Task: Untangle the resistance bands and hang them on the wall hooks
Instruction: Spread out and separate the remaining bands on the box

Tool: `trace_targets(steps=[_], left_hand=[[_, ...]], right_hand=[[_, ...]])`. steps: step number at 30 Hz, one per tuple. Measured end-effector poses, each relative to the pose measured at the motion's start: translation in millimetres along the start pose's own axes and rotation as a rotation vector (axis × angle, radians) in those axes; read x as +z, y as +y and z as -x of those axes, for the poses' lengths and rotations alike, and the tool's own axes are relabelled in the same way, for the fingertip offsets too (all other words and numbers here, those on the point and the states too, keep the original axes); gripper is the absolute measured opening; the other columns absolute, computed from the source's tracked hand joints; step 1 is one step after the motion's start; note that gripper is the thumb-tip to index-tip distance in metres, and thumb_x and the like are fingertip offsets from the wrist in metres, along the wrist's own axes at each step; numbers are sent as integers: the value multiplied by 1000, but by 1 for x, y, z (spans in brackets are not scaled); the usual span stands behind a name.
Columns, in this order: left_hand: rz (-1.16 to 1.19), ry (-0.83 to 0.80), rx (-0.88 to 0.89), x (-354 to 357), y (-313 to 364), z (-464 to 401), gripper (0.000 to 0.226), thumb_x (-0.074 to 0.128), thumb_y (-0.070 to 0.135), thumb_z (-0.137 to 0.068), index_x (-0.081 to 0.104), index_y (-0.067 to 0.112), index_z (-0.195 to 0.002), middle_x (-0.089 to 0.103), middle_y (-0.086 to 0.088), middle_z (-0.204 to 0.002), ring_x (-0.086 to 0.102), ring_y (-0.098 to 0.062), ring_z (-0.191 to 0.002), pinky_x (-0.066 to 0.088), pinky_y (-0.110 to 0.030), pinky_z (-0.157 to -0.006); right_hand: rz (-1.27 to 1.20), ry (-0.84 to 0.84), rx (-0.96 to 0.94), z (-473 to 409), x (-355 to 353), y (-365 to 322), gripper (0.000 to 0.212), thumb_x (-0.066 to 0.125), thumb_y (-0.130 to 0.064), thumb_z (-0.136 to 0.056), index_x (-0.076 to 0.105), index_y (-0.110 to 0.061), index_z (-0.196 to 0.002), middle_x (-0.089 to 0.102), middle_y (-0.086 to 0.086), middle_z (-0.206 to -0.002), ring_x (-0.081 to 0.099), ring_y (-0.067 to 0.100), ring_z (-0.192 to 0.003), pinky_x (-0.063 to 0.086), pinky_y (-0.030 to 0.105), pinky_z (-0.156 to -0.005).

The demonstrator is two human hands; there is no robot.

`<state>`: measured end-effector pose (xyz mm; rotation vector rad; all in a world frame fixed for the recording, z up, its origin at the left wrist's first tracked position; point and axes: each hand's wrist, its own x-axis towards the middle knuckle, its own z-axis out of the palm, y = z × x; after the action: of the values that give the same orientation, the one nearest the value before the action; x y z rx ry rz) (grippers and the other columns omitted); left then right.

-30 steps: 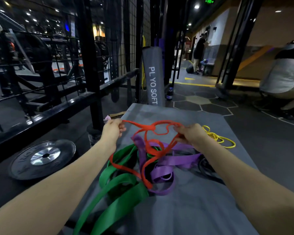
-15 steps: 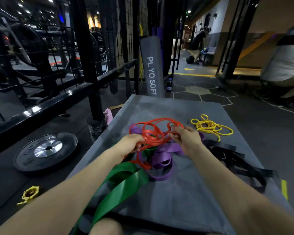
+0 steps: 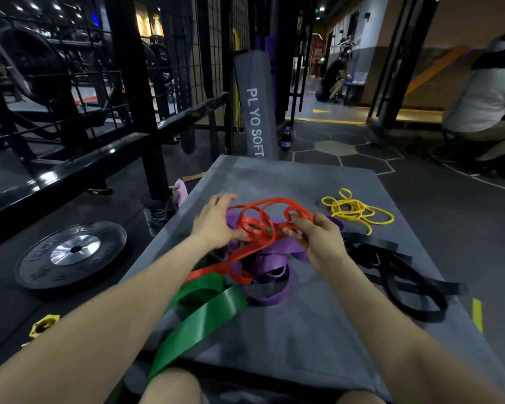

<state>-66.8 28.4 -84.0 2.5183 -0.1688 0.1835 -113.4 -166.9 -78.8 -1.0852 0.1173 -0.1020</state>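
Now my hands have dropped together: left hand (image 3: 216,221) and right hand (image 3: 315,240) pinch the red band (image 3: 263,225), slack, with yellow (image 3: 356,211) free at two o'clock.

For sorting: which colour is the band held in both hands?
Red band, clearest in the head view.

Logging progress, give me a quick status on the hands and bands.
Both hands on red band: left hand and right hand pinching its loops. Red tangled over purple band and green band. Nothing hung yet.
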Motion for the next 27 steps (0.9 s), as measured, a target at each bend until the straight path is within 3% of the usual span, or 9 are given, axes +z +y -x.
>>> trace_targets(steps=[2,4,6,8,13,18,19,22,27], left_hand=[[-104,-120,38,-1,-1,-11,79,82,44,-62,48,22,-130,51,-4,-129,48,-26,-122,39,-40,-103],[-95,-177,33,-2,-1,-17,49,79,45,-65,60,21,-103,58,0,-98,56,-25,-98,46,-36,-88],[-52,-210,21,-3,-2,-18,36,80,46,-65,52,25,-73,48,6,-72,49,-18,-72,40,-32,-66],[88,-165,25,-2,-2,-17,41,81,38,-66,43,23,-64,40,6,-62,39,-15,-62,31,-26,-55],[428,43,-40,-6,3,-16,41,80,17,-71,39,19,-66,41,4,-61,38,-15,-63,31,-24,-57],[567,140,27,-17,6,-16,39,72,-3,-74,41,19,-68,50,7,-67,46,-6,-64,40,-10,-64],[619,125,36,-18,5,-16,38,71,-5,-75,41,18,-69,51,6,-68,48,-7,-65,43,-17,-71],[721,100,55,-25,4,-14,35,66,-7,-79,42,18,-71,53,4,-73,51,-9,-70,44,-26,-76],[841,76,88,-37,9,-16,36,55,-14,-84,42,17,-70,51,2,-67,46,-9,-67,39,-20,-66]], right_hand=[[7,-14,-9,0,-4,-2,18,55,4,-89,48,-2,-73,61,-2,-46,63,10,-44,52,14,-49],[23,-17,-12,-2,-10,-3,15,56,3,-88,50,-1,-75,61,2,-49,63,10,-44,52,13,-49],[40,-21,-10,-5,-16,-3,14,57,5,-87,52,-1,-76,62,6,-57,63,10,-46,53,14,-51],[100,-37,-4,-9,-20,1,15,58,9,-84,52,-2,-76,63,9,-64,62,10,-48,54,15,-55],[407,-199,84,-12,-25,16,26,56,20,-76,62,-2,-88,65,10,-78,63,18,-67,52,22,-66],[843,-119,-30,-23,-11,7,27,47,16,-78,69,2,-84,61,18,-65,48,17,-67,38,26,-61],[873,-121,-64,-24,-4,3,27,47,15,-79,70,7,-90,67,21,-68,51,14,-68,39,25,-64],[945,-133,-109,-28,21,-9,44,35,17,-77,70,4,-100,68,-6,-61,55,-3,-60,43,11,-59],[844,-97,-205,-40,50,-24,31,42,5,-90,58,1,-116,55,9,-99,45,6,-63,38,14,-58]])
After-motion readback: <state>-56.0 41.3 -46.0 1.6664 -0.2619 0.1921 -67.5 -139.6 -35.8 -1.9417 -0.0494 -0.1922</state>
